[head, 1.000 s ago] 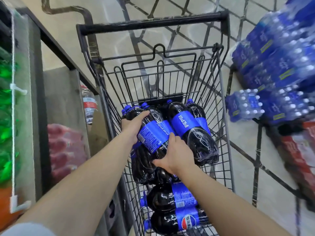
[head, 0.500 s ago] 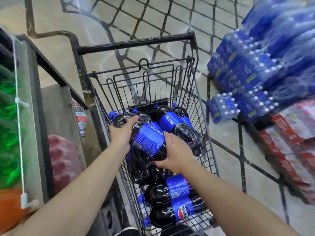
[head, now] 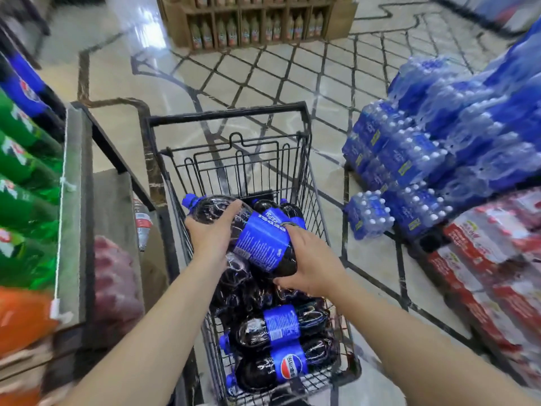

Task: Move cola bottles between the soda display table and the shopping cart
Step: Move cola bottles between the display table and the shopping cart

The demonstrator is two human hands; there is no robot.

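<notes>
A black wire shopping cart stands in front of me with several large cola bottles lying inside. Both hands hold one shrink-wrapped cola pack with blue labels and blue caps, raised at the cart's left side. My left hand grips its neck end from above. My right hand cups its base end. More cola bottles lie at the cart's near end, and another pack rests farther in. The soda display table runs along my left with green bottles.
Stacked shrink-wrapped packs of blue water bottles and red cartons stand on the right. A wooden rack of bottles stands across the tiled floor. Red-wrapped goods sit under the table on the left, and orange bottles sit lower left.
The held cola pack has risen and swung left, its caps now above the cart's left rim. My view has tilted up, showing more floor and the far rack.
</notes>
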